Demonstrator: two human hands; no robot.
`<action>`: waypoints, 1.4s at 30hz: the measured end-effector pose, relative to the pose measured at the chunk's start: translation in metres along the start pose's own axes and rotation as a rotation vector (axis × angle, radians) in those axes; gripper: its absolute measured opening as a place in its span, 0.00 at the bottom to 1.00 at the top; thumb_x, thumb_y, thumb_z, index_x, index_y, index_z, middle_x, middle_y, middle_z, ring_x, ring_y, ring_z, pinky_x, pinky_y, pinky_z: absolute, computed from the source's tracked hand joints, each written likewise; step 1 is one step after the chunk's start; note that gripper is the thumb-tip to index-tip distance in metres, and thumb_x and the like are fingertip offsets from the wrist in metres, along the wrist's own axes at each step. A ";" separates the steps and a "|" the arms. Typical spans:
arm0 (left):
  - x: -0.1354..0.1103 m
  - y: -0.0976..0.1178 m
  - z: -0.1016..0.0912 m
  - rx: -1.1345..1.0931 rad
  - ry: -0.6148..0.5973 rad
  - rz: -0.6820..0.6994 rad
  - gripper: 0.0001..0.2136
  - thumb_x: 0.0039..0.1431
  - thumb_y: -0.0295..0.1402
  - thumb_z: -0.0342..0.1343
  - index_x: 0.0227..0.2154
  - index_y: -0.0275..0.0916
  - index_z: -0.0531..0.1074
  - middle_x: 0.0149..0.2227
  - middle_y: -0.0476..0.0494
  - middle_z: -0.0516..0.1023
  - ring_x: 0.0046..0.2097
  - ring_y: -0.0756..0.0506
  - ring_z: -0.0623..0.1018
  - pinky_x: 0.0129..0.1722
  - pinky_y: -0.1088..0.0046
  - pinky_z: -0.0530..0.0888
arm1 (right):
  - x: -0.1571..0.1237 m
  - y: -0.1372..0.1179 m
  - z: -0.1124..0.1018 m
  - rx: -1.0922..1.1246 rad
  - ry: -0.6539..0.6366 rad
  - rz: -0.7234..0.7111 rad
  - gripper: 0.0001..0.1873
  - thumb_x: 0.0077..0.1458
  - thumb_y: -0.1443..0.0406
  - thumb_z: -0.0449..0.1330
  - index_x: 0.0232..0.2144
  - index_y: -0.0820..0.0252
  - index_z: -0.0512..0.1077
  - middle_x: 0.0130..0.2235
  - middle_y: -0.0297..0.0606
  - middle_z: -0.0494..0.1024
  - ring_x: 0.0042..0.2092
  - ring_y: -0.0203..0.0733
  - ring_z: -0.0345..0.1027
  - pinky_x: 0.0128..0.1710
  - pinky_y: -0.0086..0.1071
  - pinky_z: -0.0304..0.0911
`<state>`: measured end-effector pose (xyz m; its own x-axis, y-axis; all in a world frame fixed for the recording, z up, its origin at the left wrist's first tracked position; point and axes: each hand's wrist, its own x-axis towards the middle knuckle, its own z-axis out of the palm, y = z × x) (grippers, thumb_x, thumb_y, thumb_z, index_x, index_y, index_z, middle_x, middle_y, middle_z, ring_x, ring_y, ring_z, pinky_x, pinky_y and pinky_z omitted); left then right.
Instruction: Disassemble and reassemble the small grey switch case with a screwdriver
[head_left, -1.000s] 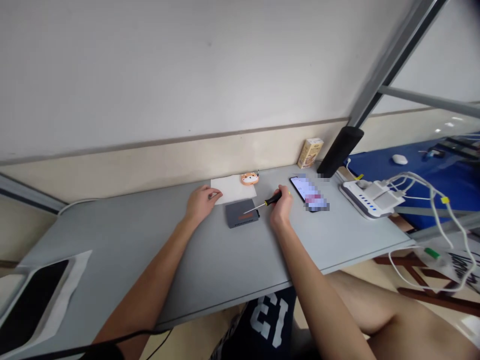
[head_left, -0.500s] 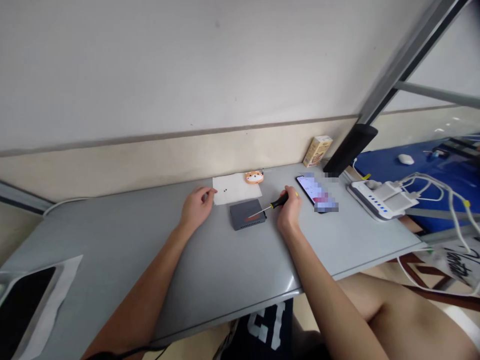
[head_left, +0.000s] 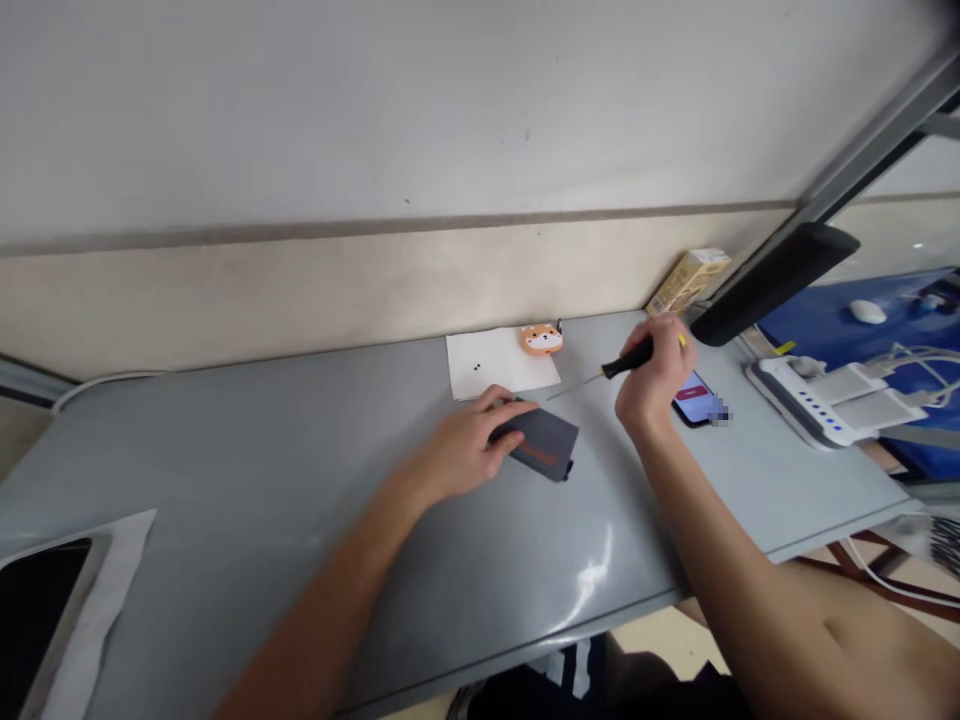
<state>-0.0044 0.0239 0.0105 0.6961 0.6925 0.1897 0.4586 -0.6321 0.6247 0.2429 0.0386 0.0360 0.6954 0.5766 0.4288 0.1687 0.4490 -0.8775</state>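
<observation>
My left hand (head_left: 480, 440) grips the left end of a flat dark grey box (head_left: 547, 440), thumb on its top and fingers along its far edge. A reddish patch shows on the box's upper face. In my right hand (head_left: 658, 370) is a screwdriver (head_left: 630, 357) with a black and yellow handle. Its thin shaft points left and down, with the tip near the box's far edge; whether it touches cannot be made out. Behind the box lies a sheet of white paper (head_left: 487, 355) with a few tiny dark bits (head_left: 477, 367) on it, perhaps screws.
An orange animal-face case (head_left: 541, 340) sits on the paper's right part. A phone (head_left: 699, 402) lies beyond my right wrist. Farther right are a small carton (head_left: 688, 282), a black cylinder (head_left: 776, 283) and a white power strip (head_left: 814, 405) with cables. A dark-screened device (head_left: 41, 610) lies at left.
My left hand has moved right and taken hold of the box, which is now turned and tilted. My right hand has drawn the screwdriver up and away from the box's top. The view has shifted.
</observation>
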 end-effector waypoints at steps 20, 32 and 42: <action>0.010 -0.011 0.014 -0.171 0.202 -0.083 0.17 0.69 0.22 0.45 0.40 0.45 0.79 0.41 0.47 0.82 0.49 0.43 0.74 0.52 0.61 0.74 | -0.044 -0.011 0.003 -0.010 -0.272 -0.306 0.22 0.60 0.61 0.57 0.19 0.55 0.51 0.18 0.28 0.54 0.22 0.34 0.47 0.26 0.36 0.47; 0.013 -0.007 0.012 -0.109 0.242 -0.047 0.14 0.67 0.23 0.48 0.37 0.43 0.79 0.39 0.47 0.82 0.46 0.44 0.76 0.51 0.61 0.74 | -0.056 -0.024 0.006 0.072 -0.731 -0.014 0.20 0.59 0.66 0.57 0.19 0.57 0.53 0.21 0.29 0.55 0.25 0.33 0.48 0.27 0.33 0.46; 0.011 0.008 0.009 -0.003 0.339 -0.024 0.10 0.66 0.27 0.52 0.36 0.43 0.79 0.41 0.46 0.81 0.46 0.43 0.78 0.54 0.57 0.71 | -0.041 -0.021 0.004 0.114 -0.639 0.075 0.19 0.55 0.67 0.56 0.17 0.57 0.54 0.20 0.29 0.54 0.25 0.33 0.47 0.27 0.33 0.44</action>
<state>0.0114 0.0232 0.0107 0.4615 0.7836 0.4159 0.4704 -0.6136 0.6342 0.2078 0.0086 0.0378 0.1442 0.8855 0.4418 0.0366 0.4414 -0.8966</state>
